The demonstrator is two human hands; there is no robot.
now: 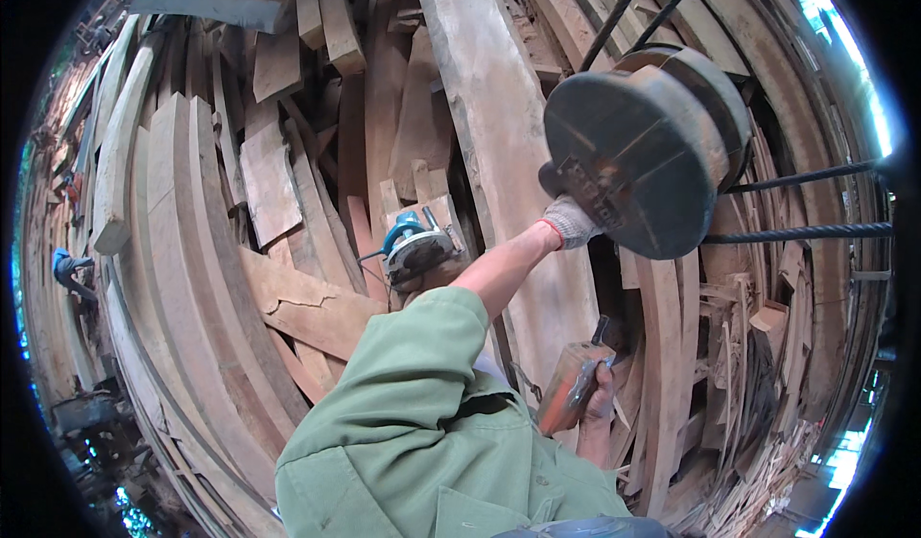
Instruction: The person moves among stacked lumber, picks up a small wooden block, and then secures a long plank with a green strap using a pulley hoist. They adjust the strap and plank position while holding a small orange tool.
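Observation:
My left hand (574, 222), in a pale knit glove with my arm stretched out, grips the edge of a large dark hoist pulley block (628, 164). Its fingers are partly hidden against the block. Dark steel cables (801, 235) run from the block to the right and up toward the top. Close to my body, my bare right hand (598, 406) is wrapped round a worn orange hoist remote control (573, 385) with a short black stub at its upper end.
A blue circular saw (414, 250) rests on boards left of my arm. Under the block lies a long wide plank (489, 97). Stacked timber (182, 250) fills the left, and splintered offcuts (739, 365) lie at the right. A person in blue (69, 268) is at the far left.

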